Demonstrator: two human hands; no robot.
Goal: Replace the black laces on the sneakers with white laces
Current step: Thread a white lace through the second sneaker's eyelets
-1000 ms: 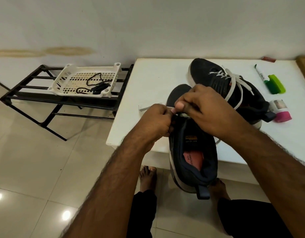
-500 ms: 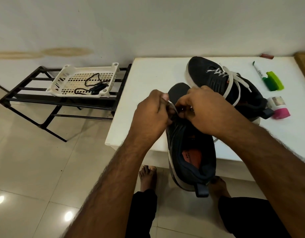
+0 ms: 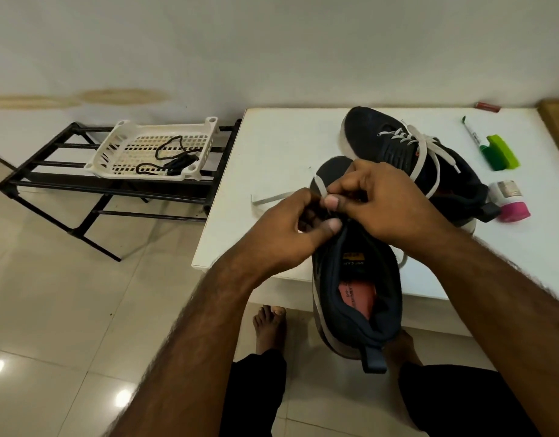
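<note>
Over table edge (image 3: 227,216): L hand (image 3: 290,228) & R hand (image 3: 385,203), each grip pinching white lace (image 3: 319,186) at near sneaker (image 3: 357,298)

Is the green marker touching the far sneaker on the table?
Apart. The head view shows bare white table between the green marker and the far sneaker.

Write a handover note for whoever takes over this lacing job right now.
Left hand: grips the near sneaker at its eyelets.
Right hand: pinches the white lace there.
Near sneaker overhangs the table edge, heel toward you; a loose lace end lies on the table to the left.
Done: far sneaker wears a white lace; black laces lie in the basket on the rack.
Left: finish threading the near sneaker; how far along is hidden by the hands.
</note>
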